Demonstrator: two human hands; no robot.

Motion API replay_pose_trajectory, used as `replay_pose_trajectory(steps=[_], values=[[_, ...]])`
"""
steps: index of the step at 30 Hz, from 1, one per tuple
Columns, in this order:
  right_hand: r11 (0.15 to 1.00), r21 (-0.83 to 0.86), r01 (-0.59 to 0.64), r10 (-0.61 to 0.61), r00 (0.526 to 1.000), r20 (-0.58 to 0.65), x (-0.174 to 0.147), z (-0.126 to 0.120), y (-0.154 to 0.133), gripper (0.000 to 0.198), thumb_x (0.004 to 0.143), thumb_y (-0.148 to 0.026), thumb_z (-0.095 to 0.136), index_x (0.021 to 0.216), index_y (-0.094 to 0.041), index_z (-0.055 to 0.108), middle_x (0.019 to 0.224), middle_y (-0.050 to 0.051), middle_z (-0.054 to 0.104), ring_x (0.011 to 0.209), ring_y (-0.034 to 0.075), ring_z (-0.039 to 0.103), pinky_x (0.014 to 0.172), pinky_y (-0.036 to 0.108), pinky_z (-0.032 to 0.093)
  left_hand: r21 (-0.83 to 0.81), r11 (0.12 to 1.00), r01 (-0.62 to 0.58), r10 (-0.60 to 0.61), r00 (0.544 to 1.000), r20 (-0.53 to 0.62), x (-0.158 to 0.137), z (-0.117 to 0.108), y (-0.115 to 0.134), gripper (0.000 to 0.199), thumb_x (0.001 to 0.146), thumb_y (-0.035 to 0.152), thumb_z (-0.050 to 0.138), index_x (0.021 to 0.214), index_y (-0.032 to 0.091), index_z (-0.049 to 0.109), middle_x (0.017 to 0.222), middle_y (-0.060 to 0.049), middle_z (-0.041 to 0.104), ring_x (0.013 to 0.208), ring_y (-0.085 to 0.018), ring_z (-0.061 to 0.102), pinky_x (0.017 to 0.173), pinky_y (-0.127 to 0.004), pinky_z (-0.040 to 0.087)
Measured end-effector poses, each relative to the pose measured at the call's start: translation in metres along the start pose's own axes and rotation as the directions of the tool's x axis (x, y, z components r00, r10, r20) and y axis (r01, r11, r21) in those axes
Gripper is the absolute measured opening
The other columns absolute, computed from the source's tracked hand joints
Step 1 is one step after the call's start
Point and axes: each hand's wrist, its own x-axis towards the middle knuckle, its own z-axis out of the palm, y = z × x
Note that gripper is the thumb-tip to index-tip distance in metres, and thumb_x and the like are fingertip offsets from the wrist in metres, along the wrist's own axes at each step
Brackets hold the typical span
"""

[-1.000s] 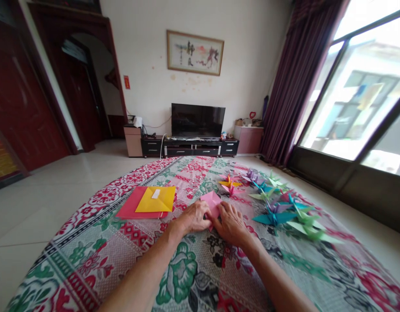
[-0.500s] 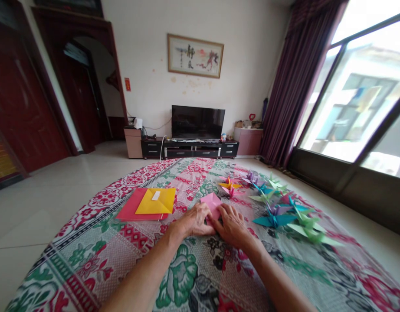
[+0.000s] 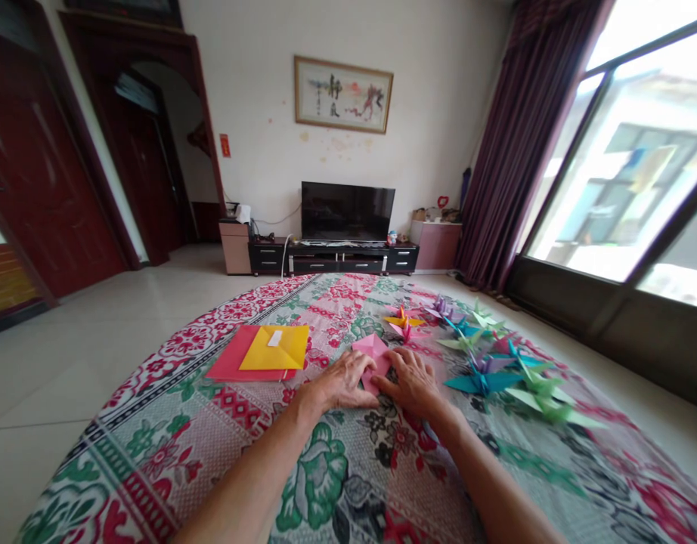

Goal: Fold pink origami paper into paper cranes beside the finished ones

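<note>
Centrally placed: small pink folded-paper piece (image 3: 372,346)

It lies on the floral-patterned cloth (image 3: 326,465), between the bare left hand (image 3: 344,380) and the bare right hand (image 3: 412,381). Both touch it, fingers bent, thumbs near its closer end; whether either pinches it, cannot tell. Its far corner projects uncovered beyond the fingers.

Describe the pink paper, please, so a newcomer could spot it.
On the flower-patterned tablecloth, find the left hand and right hand. Both touch the pink paper. Unlike the winged paper cranes on its right, it looks flat; unlike the yellow paper on its left, pink.
</note>
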Motion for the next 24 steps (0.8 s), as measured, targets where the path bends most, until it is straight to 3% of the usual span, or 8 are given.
replay_pose_trajectory(steps=[7,15,24], values=[[0.997,-0.002,-0.080,0.079,0.995,-0.060,0.012,0.002,0.010,0.049,0.075,-0.057,0.048,0.113,-0.026,0.049,0.114,0.008,0.048,0.101,0.025,0.047,0.078,0.036,0.034,-0.015,1.000,-0.022,0.022,1.000,-0.009,0.000,0.000,0.000,0.050,0.060,0.035,0.068,0.103,0.020,0.049,0.104,-0.005,0.051,0.103,-0.023,0.045,0.092,-0.034,0.038],[0.995,0.019,-0.096,0.098,0.981,-0.170,0.028,0.012,0.026,0.040,0.074,-0.053,0.052,0.095,-0.019,0.054,0.092,0.007,0.055,0.084,0.021,0.050,0.073,0.031,0.035,0.019,0.999,-0.045,0.045,0.999,0.004,0.002,0.006,-0.009,0.053,0.062,0.043,0.067,0.108,0.022,0.050,0.109,-0.005,0.050,0.106,-0.023,0.044,0.092,-0.034,0.038],[0.978,0.072,-0.197,0.205,0.970,-0.129,0.040,0.011,0.028,0.027,0.076,-0.046,0.051,0.079,-0.019,0.057,0.082,0.004,0.055,0.076,0.017,0.050,0.061,0.026,0.032,0.065,0.996,-0.056,0.057,0.998,-0.014,0.006,0.013,-0.014,0.052,0.060,0.045,0.068,0.105,0.022,0.054,0.104,-0.005,0.050,0.102,-0.022,0.045,0.090,-0.033,0.039]])
